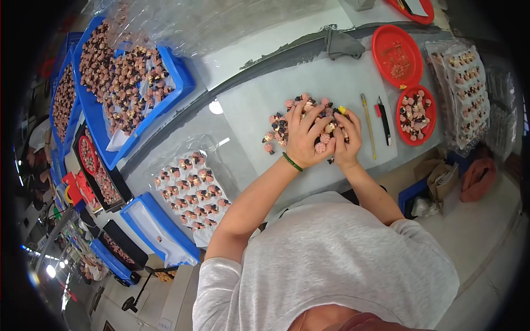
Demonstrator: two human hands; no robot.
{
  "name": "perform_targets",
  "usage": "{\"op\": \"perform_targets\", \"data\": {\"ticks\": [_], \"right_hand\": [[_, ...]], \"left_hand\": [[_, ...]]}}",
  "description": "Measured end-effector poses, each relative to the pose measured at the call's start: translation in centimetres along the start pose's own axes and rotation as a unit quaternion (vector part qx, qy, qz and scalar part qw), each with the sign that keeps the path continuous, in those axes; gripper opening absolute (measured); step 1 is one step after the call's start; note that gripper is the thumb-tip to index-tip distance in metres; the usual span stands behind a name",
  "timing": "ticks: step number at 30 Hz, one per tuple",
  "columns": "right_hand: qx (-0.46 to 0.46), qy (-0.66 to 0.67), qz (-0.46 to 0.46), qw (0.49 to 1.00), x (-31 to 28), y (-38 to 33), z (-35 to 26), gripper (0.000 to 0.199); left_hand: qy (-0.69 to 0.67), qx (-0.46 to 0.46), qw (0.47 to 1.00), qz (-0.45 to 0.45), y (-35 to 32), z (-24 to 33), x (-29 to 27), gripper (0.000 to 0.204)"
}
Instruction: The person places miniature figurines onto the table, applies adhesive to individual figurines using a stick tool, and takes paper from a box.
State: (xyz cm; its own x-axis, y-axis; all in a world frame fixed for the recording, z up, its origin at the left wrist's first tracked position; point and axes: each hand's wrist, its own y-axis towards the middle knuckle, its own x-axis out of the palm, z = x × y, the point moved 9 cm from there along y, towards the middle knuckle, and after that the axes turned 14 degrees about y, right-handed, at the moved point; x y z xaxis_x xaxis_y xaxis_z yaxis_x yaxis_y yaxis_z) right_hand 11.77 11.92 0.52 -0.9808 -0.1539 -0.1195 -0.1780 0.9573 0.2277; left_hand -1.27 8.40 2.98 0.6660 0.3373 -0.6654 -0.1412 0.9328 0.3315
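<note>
A heap of small pink, black and cream figurines point(279, 128) lies on a white sheet point(248, 110) on the table. My left hand point(307, 135), with a green bracelet at its wrist, rests over the heap's middle with its fingers spread. My right hand point(348, 139) curves round the heap's right side, fingers bent and apart. Something yellow point(342, 110) shows at one of its fingertips; I cannot tell whether it is worn or lies there. The two thumbs come close together over the near side. The figurines under my palms are hidden.
Right of the heap lie a yellow stick-like tool point(369, 127) and a black pen-like tool point(384, 122). Beyond are a red bowl of figurines point(432, 129), a red lid point(386, 47) and stacked filled trays point(466, 94). Leftward are a figurine tray point(207, 234) and a blue bin point(182, 77).
</note>
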Motion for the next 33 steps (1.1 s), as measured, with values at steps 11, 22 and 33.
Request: {"op": "perform_targets", "data": {"ticks": [11, 22, 33], "right_hand": [[0.078, -0.071, -0.151, 0.983, -0.2, 3.1, 1.1, 0.028], [0.027, -0.076, -0.191, 0.978, 7.0, 6.9, -2.4, 0.036], [-0.143, 0.049, -0.481, 0.864, 46.6, 12.6, -11.1, 0.053]], "left_hand": [[0.091, -0.06, 0.988, -0.111, 2.5, 1.1, 0.1, 0.052], [0.047, 0.022, 0.996, 0.077, 2.4, -4.5, -12.4, 0.036], [0.298, -0.468, 0.832, 0.015, 0.1, -35.2, -33.4, 0.105]]}}
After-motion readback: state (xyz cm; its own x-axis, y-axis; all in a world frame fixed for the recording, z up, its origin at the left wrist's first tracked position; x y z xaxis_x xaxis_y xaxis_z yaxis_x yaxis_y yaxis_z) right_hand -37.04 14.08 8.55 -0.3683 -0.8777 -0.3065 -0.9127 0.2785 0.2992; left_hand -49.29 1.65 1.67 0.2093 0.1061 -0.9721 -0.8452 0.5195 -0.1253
